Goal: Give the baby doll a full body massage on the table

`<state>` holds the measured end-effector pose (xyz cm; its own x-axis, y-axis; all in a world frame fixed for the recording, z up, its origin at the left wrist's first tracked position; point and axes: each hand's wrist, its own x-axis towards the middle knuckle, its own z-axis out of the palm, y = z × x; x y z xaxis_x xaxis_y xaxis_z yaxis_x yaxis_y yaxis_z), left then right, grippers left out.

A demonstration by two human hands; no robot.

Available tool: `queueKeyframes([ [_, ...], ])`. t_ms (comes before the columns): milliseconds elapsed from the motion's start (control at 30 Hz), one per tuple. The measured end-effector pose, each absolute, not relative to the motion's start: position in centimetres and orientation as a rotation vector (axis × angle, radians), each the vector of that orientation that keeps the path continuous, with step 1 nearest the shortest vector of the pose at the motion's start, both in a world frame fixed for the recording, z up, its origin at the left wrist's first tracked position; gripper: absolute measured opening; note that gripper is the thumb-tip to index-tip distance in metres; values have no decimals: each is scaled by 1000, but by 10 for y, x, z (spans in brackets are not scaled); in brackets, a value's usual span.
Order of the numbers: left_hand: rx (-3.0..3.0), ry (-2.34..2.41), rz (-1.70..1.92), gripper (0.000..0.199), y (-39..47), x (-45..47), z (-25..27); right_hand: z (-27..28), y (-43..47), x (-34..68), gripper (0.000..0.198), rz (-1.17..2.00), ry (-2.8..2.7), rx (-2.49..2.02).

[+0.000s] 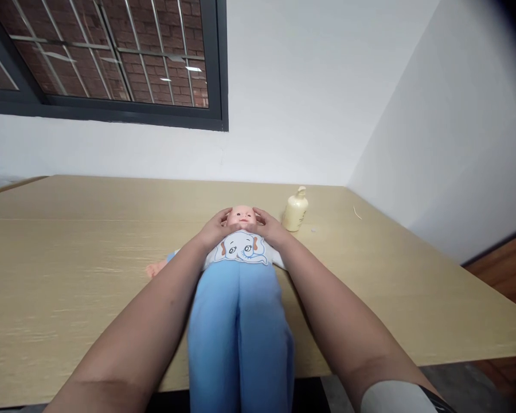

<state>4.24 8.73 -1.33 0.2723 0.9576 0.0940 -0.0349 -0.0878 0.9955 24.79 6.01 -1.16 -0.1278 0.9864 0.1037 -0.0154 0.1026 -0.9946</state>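
A baby doll [241, 304] lies on its back on the table, its legs pointing toward me and hanging over the near edge. It wears blue trousers and a white top with an elephant patch. My left hand [218, 230] curves around one side of the doll's head, and my right hand [268, 226] cups the opposite side. Both thumbs lie near its chin and cheeks. One doll hand shows beside my left forearm; the other arm is mostly hidden by my right forearm.
A cream pump bottle [295, 210] stands on the wooden table [90, 241], to the right of the doll's head. Farther right lies a thin pale strand [357, 213]. White walls close off the back and right side, with a barred window [112, 51] at upper left.
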Motion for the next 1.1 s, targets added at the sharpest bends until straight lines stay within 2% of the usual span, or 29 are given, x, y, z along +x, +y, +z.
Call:
queueKeyframes([
  [100,1536,1019,1013,92,89,42,-15,-13,60,246,104,1088,-1459,-1186],
  [300,1637,1065,976,92,92,41,-19,-13,62,250,105,964,-1545,-1278],
  [500,1508,922,1019,89,85,39,-13,-8,59,253,81,1074,-1540,-1091],
  [767,1200,825,1052,77,85,41,-13,-20,70,257,65,1190,-1395,-982],
  [833,1226,833,1052,79,87,42,-13,-21,71,256,70,1156,-1369,-1052],
  [1000,1453,940,977,97,87,43,-13,-14,64,253,103,1031,-1490,-1248],
  [1100,1514,996,977,94,87,43,-12,-11,62,253,105,967,-1536,-1300],
])
